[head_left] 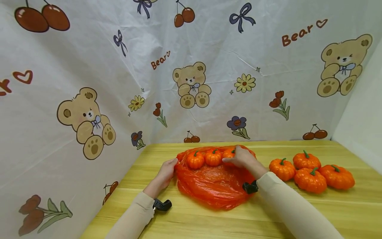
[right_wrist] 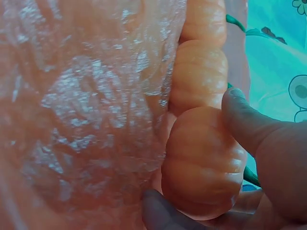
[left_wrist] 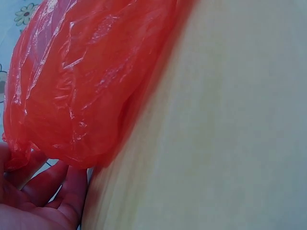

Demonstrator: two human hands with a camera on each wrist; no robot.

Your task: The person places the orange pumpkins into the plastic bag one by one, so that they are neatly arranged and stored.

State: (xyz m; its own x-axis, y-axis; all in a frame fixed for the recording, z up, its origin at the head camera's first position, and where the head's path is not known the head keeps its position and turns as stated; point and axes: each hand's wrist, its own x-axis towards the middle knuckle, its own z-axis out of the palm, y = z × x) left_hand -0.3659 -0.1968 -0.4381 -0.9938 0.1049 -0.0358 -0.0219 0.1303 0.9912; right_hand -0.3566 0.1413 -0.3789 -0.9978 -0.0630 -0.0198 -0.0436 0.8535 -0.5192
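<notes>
A red plastic bag (head_left: pixel 213 191) lies spread on the table, its mouth wide. Within it three small orange toy pumpkins with green stems stand in a row along the back: a left one (head_left: pixel 195 160), a middle one (head_left: pixel 213 158) and a right one (head_left: pixel 228 154). My left hand (head_left: pixel 166 172) pinches the bag's left edge; in the left wrist view the thumb and fingers meet the crumpled film (left_wrist: pixel 19 155). My right hand (head_left: pixel 245 160) reaches over the bag and grips the right pumpkin (right_wrist: pixel 204 165), thumb on one side, fingers on the other. The stem is partly covered.
Several more orange pumpkins (head_left: pixel 310 181) are clustered on the wooden table (head_left: pixel 191 220), right of the bag. A white cloth (head_left: pixel 209 46) printed with bears hangs behind and on the left. Black wrist devices (head_left: pixel 162 205) sit at both sleeves.
</notes>
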